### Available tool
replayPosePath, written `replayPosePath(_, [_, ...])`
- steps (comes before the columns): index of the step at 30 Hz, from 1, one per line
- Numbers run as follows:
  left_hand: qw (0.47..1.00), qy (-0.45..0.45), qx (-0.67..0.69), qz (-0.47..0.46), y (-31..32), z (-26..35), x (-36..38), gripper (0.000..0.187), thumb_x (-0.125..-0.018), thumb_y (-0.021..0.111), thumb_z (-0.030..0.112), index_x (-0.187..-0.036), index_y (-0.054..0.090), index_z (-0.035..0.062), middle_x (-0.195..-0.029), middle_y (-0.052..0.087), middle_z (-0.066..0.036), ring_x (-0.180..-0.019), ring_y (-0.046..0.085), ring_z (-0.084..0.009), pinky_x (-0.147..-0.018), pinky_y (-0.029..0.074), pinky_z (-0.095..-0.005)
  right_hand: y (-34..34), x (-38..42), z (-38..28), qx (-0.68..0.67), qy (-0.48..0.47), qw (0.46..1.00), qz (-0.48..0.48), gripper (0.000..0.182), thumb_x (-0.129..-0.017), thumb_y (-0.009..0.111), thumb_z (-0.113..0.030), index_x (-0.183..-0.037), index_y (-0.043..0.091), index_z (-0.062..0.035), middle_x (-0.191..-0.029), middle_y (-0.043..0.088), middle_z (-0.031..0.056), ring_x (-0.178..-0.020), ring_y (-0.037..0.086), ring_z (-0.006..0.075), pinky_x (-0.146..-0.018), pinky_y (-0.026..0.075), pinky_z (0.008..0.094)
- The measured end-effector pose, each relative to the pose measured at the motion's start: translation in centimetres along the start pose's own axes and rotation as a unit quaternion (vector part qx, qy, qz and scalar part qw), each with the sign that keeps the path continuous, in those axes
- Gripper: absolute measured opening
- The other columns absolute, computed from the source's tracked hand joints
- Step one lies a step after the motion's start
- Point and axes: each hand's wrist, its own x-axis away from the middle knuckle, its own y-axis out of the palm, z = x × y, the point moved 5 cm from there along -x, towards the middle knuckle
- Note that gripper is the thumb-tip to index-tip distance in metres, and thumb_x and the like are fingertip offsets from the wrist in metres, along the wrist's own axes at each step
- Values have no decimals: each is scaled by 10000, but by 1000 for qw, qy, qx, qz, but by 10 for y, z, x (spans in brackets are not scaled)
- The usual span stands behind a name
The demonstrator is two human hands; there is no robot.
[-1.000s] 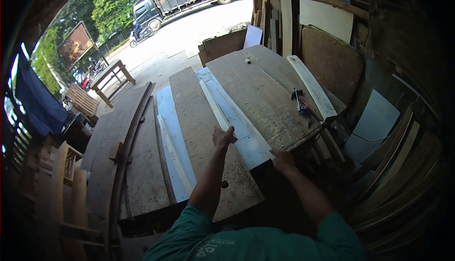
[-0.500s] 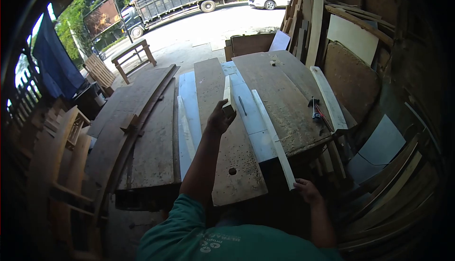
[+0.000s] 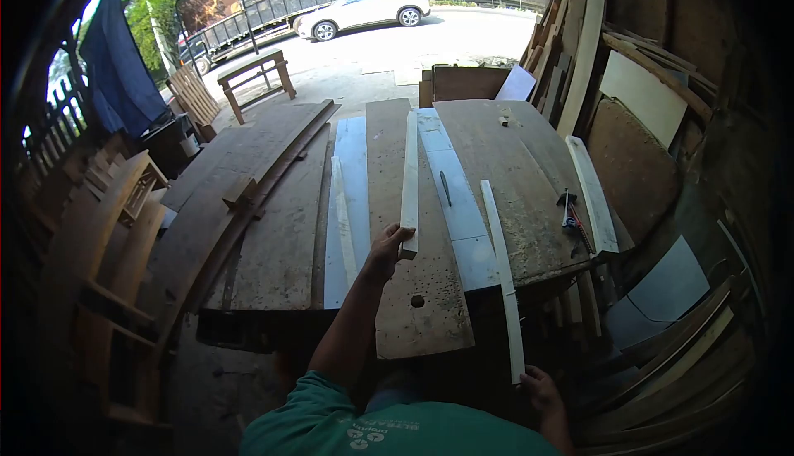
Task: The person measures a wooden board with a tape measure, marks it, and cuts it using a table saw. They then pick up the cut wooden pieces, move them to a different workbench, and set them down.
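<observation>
My left hand (image 3: 387, 251) is closed around the near end of a pale wooden strip (image 3: 410, 179), which points away from me over the middle board of the workbench. Down at the lower right, my right hand (image 3: 542, 388) grips the near end of a longer, thin wooden strip (image 3: 501, 270). That strip's far part reaches over the bench's right side, and its near end juts out past the front edge. Between the two strips a dark, slim pencil-like item (image 3: 445, 189) rests on a bluish-white panel (image 3: 459, 223).
Another pale strip (image 3: 341, 216) lies left on the workbench (image 3: 422, 324). A clamp-like tool with red parts (image 3: 571, 214) and a whitish beam (image 3: 589, 191) are at the right. Stacked boards (image 3: 662, 373) line the right wall; wooden furniture (image 3: 120, 216) stands left.
My left hand has come nearer, and its strip now shows full length along the bench. The right hand has drawn its strip back towards me. Outside, the white car has moved left.
</observation>
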Motion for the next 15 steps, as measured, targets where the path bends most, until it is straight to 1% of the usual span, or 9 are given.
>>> replayPosePath(3, [1000,19,20,3,-25,4,29,414,-893,642,261,-1192,571,-17,-945,626,-50,-801,627,-134,-701,533,-277,0,-27,-25,29,-13,999,24,303,-884,654,-26,-1176,587,23,-999,679,96,-844,680,185,-712,584,318])
replayPosePath(5, [999,32,11,25,-41,9,47,437,-898,633,251,-1219,557,-36,-990,636,-73,-853,635,-156,-763,527,-285,6,-85,-63,65,-11,997,29,295,-873,642,-5,-1163,601,32,-944,690,101,-808,684,185,-685,576,317])
replayPosePath(6, [999,34,6,34,-46,11,54,449,-900,628,247,-1233,551,-45,-1013,642,-85,-878,639,-167,-794,524,-289,11,-133,-93,123,-5,990,71,290,-874,622,7,-1161,600,37,-939,688,98,-782,678,183,-677,572,315])
replayPosePath(8, [997,48,7,60,-51,23,67,368,-907,612,227,-1181,562,-12,-928,628,-54,-800,636,-140,-723,527,-278,57,-235,-178,103,-169,980,25,287,-881,598,-2,-1168,601,-12,-913,675,60,-766,654,152,-666,542,289])
replayPosePath(9, [996,55,11,74,-53,23,71,327,-910,603,218,-1156,567,5,-886,622,-39,-760,635,-127,-688,528,-273,79,-284,-220,153,-257,953,-39,417,-883,594,2,-1296,533,-2,-1163,635,106,-944,644,182,-792,527,292])
replayPosePath(10, [995,57,26,71,-64,18,71,431,-908,607,219,-1228,545,-63,-1075,647,-118,-958,639,-190,-851,508,-304,115,-288,-256,87,-304,948,23,568,-888,589,0,-1426,408,1,-1425,465,144,-1116,588,222,-901,488,301])
replayPosePath(11, [995,59,33,79,-71,14,70,423,-912,600,209,-1231,539,-62,-1065,645,-115,-949,639,-189,-857,508,-304,142,-289,-283,101,-327,939,-19,688,-889,604,-31,-1498,284,-6,-1547,295,157,-1181,551,252,-943,470,311])
replayPosePath(13, [992,68,31,103,-86,10,72,411,-919,587,196,-1235,533,-62,-1057,643,-110,-928,642,-185,-843,517,-308,191,-259,-303,113,-394,911,-42,622,-885,638,-77,-1448,384,3,-1418,471,152,-1123,585,217,-930,483,307])
replayPosePath(15, [990,63,35,118,-95,9,84,400,-919,583,183,-1234,530,-57,-1049,637,-108,-919,641,-181,-825,525,-316,206,-226,-285,173,-332,926,-58,567,-882,654,-103,-1400,451,9,-1287,565,130,-1080,605,197,-915,498,309])
